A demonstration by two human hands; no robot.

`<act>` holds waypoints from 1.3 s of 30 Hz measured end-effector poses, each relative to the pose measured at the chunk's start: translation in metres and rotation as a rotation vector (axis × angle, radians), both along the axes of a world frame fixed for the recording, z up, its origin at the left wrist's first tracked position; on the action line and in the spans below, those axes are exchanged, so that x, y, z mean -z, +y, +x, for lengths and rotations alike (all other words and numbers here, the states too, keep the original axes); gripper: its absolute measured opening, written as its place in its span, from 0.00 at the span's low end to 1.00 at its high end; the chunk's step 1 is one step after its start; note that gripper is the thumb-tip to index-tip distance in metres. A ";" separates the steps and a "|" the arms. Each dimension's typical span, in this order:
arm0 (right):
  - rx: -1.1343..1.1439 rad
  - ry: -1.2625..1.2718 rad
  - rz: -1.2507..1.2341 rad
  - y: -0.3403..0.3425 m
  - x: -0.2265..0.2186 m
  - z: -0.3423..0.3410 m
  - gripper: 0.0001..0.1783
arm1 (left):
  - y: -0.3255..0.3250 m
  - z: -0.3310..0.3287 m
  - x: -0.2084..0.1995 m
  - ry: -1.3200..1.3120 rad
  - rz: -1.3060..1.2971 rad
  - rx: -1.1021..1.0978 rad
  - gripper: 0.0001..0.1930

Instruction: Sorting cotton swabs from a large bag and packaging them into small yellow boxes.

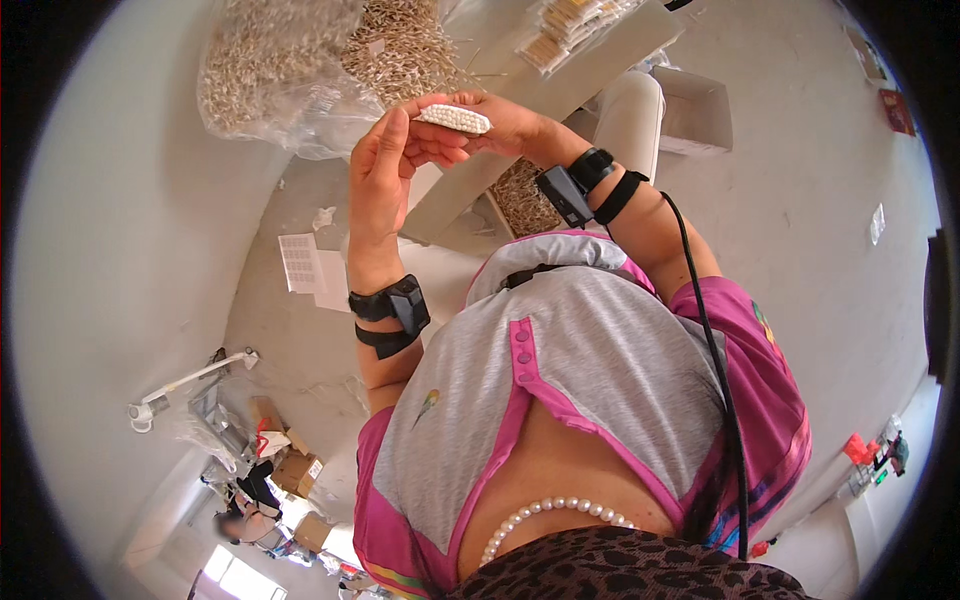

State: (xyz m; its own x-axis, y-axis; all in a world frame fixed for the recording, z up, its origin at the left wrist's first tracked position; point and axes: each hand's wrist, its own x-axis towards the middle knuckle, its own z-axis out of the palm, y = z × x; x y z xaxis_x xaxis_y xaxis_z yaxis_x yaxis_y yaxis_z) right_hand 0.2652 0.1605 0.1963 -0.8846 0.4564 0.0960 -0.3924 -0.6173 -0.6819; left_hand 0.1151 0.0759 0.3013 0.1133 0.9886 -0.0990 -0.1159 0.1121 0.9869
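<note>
White bundle (pixel 455 119): packed tips facing the camera; long axis runs left to right, its right end slightly lower.
Place: raised between the left hand (pixel 385 155) and right hand (pixel 497 120), just right of the left thumb.
Right grip: grasping the bundle at its right end.
Left grip: thumb apart, fingers near the bundle; whether they grip, I cannot tell.
Sticks (pixel 405 50): heaped beside a clear bag (pixel 265 85).

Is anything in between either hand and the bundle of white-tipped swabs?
Nothing visible is. The left hand and right hand are both right at the swab bundle. The loose swabs and clear plastic bag lie beyond the hands, not between them and the bundle.
</note>
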 end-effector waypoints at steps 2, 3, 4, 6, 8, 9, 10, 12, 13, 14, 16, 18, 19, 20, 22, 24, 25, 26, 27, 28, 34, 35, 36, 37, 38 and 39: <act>-0.005 -0.037 0.001 -0.001 -0.008 -0.001 0.19 | -0.001 -0.002 0.000 0.012 -0.004 0.001 0.28; -0.009 -0.077 0.003 -0.001 -0.009 -0.002 0.19 | -0.002 -0.003 0.000 0.020 -0.007 0.004 0.28; -0.008 -0.077 0.003 -0.001 -0.005 -0.003 0.19 | -0.002 -0.003 0.000 0.020 -0.008 0.005 0.28; 0.025 -0.139 -0.010 0.002 0.009 -0.006 0.19 | -0.002 -0.002 -0.001 0.026 -0.018 0.003 0.29; 0.049 -0.173 0.009 0.002 0.014 -0.008 0.18 | -0.003 -0.003 0.001 0.029 -0.021 -0.001 0.29; 0.076 -0.206 0.028 0.002 0.017 -0.008 0.18 | -0.003 -0.004 0.002 0.032 -0.022 -0.004 0.29; 0.074 -0.206 0.028 0.002 0.019 -0.007 0.18 | -0.003 -0.004 0.003 0.033 -0.023 -0.006 0.29; 0.061 -0.141 0.089 0.005 0.023 -0.004 0.17 | -0.003 -0.004 0.005 0.009 -0.029 -0.014 0.26; 0.058 -0.147 0.087 0.006 0.028 -0.005 0.17 | -0.002 -0.004 0.007 0.003 -0.031 -0.016 0.26; 0.066 -0.160 0.077 0.007 0.033 -0.005 0.16 | -0.002 -0.005 0.010 0.004 -0.034 -0.019 0.26; 0.062 -0.174 0.062 0.006 0.035 -0.005 0.16 | -0.002 -0.007 0.017 0.002 -0.043 -0.034 0.26; 0.134 -0.308 0.115 0.001 0.020 0.000 0.16 | -0.003 -0.010 0.023 0.050 -0.083 -0.050 0.28; 0.129 -0.311 0.112 0.002 0.024 0.001 0.16 | -0.003 -0.009 0.026 0.048 -0.086 -0.054 0.28; 0.188 -0.372 0.105 0.003 0.034 0.000 0.17 | -0.002 -0.010 0.033 0.056 -0.112 -0.065 0.29; 0.231 -0.439 0.094 0.007 0.059 -0.004 0.18 | -0.001 -0.014 0.054 0.059 -0.147 -0.091 0.29; 0.346 -0.602 0.361 0.015 0.094 -0.001 0.20 | 0.003 -0.016 0.087 0.058 -0.239 -0.134 0.31; 0.336 -0.608 0.356 0.016 0.108 -0.004 0.20 | 0.005 -0.018 0.104 0.052 -0.248 -0.140 0.31; 0.457 -0.804 0.537 0.014 0.118 -0.005 0.19 | 0.004 -0.017 0.119 0.021 -0.313 -0.213 0.31; 0.578 -0.996 0.723 0.012 0.128 -0.007 0.18 | 0.004 -0.017 0.135 -0.009 -0.378 -0.285 0.31; 0.563 -1.002 0.721 0.009 0.140 -0.008 0.18 | 0.004 -0.019 0.153 -0.017 -0.388 -0.292 0.31; 0.809 -1.185 0.965 -0.016 0.179 -0.023 0.18 | -0.008 -0.039 0.245 -0.085 -0.540 -0.514 0.28; 0.844 -1.201 1.073 -0.018 0.186 -0.023 0.18 | -0.008 -0.041 0.253 0.013 -0.533 -0.541 0.25; 0.880 -1.215 1.182 -0.018 0.192 -0.023 0.19 | -0.007 -0.043 0.261 0.112 -0.525 -0.565 0.22; 0.868 -1.208 1.183 -0.020 0.192 -0.026 0.19 | -0.009 -0.047 0.269 0.111 -0.530 -0.577 0.22; 0.856 -1.215 1.234 -0.024 0.192 -0.029 0.18 | -0.011 -0.051 0.276 0.533 -0.375 -0.631 0.19; 0.845 -1.222 1.286 -0.027 0.191 -0.032 0.16 | -0.013 -0.055 0.282 0.953 -0.206 -0.662 0.17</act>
State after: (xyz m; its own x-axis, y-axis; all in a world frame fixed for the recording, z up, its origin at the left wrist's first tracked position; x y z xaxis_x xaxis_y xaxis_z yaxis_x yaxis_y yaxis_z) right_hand 0.2330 0.1335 0.0051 -0.3530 0.8962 0.2688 0.6777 0.4430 -0.5869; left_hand 0.0606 0.0630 0.0195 -0.6222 0.7823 -0.0306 0.5632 0.4744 0.6766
